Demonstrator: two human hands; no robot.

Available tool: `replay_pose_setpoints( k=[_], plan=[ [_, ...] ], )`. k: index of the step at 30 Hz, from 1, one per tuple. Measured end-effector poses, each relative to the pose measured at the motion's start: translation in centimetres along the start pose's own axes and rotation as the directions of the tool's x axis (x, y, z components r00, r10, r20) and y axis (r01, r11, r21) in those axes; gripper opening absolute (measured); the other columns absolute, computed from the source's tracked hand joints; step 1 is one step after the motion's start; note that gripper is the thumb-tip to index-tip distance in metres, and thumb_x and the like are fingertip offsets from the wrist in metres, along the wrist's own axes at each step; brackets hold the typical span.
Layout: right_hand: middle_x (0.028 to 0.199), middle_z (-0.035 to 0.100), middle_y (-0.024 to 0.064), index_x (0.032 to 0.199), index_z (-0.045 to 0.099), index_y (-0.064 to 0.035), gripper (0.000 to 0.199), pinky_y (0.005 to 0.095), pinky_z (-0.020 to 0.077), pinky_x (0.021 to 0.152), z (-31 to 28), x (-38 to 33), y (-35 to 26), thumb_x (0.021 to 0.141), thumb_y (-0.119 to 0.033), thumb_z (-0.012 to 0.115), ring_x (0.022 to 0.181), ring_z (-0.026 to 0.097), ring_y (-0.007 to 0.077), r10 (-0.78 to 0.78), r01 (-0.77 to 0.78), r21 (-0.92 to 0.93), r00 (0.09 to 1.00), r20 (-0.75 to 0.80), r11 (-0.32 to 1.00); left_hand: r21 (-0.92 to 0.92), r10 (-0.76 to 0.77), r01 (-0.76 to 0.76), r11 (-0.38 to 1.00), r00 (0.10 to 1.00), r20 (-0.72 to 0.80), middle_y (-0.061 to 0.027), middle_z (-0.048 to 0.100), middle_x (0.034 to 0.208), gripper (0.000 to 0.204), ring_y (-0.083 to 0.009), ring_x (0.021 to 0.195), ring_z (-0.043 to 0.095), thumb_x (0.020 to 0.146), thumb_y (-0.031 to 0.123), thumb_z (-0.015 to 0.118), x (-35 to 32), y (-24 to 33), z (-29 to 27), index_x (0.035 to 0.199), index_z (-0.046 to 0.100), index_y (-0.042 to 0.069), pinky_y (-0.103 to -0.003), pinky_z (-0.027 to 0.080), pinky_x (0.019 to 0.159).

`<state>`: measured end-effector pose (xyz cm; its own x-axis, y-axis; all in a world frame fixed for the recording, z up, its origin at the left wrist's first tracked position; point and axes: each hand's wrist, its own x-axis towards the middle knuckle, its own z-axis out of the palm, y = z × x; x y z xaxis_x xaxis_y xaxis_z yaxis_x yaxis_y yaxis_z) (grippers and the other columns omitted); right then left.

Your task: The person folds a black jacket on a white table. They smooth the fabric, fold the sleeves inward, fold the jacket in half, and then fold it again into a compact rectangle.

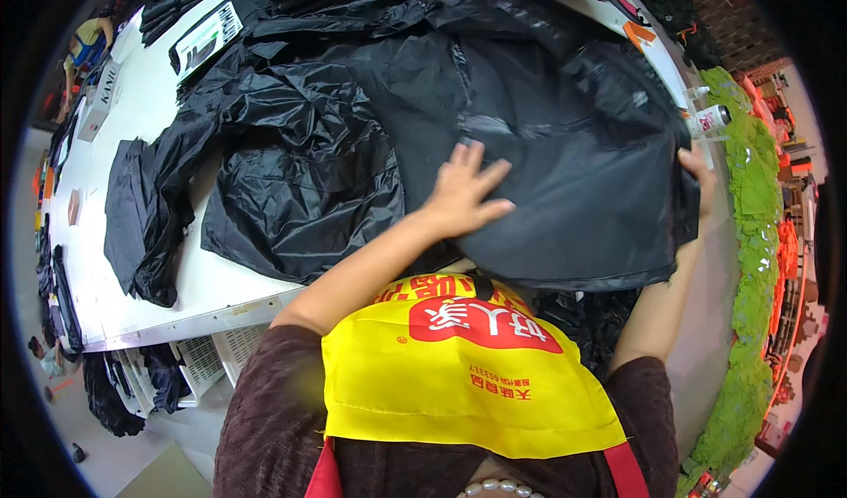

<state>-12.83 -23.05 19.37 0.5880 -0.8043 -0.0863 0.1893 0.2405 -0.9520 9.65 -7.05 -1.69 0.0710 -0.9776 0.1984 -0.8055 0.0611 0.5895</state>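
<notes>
A shiny black jacket [565, 198] is spread over the white table, its lining side or smooth panel facing up on the right. My left hand [468, 189] lies flat on that panel with the fingers spread. At the jacket's right edge is my right hand [700, 179], its fingers curled around the black fabric; part of the hand is hidden behind it. To the left, a wrinkled section [309, 172] and a sleeve [146, 220] of black fabric lie loosely on the tabletop.
Folded black garments [190, 0] are stacked at the table's far side, near a printed packet [207, 39]. A box [99, 99] stands on the white table [238, 291] at left. A white bottle [708, 120] is at right, beside a green fabric pile [745, 224]. White baskets [201, 361] sit below.
</notes>
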Motion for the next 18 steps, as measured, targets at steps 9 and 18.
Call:
replay_pose_setpoints(
  k=[9, 18],
  plan=[
    [0.106, 0.064, 0.0102, 0.111, 0.055, 0.0035, 0.029, 0.0312, 0.0459, 0.089, 4.1, 2.5, 7.2, 0.082, -0.002, 0.053, 0.096, 0.060, 0.0171, 0.284, -0.276, -0.065, 0.929, 0.240, 0.959, -0.781, -0.439, 0.179, 0.599, 0.888, -0.134, -0.0073, 0.065, 0.094, 0.016, -0.0141, 0.085, 0.060, 0.084, 0.008, 0.057, 8.1, -1.8, 0.7, 0.095, 0.065, 0.000, -0.027, 0.046, 0.078],
    [0.068, 0.038, -0.0068, 0.070, 0.044, -0.0049, 0.021, 0.0220, 0.0320, 0.052, 9.1, 2.2, 9.6, 0.083, -0.012, 0.059, 0.064, 0.035, 0.0029, 0.194, 0.071, -0.678, 0.932, 0.306, 0.731, -0.494, -0.302, 0.183, 0.850, 0.938, -0.172, -0.0079, 0.064, 0.078, 0.035, -0.0124, 0.071, 0.060, 0.073, 0.024, 0.076, -1.3, 4.9, -7.9, 0.090, 0.060, -0.002, -0.027, 0.049, 0.066]
  ],
)
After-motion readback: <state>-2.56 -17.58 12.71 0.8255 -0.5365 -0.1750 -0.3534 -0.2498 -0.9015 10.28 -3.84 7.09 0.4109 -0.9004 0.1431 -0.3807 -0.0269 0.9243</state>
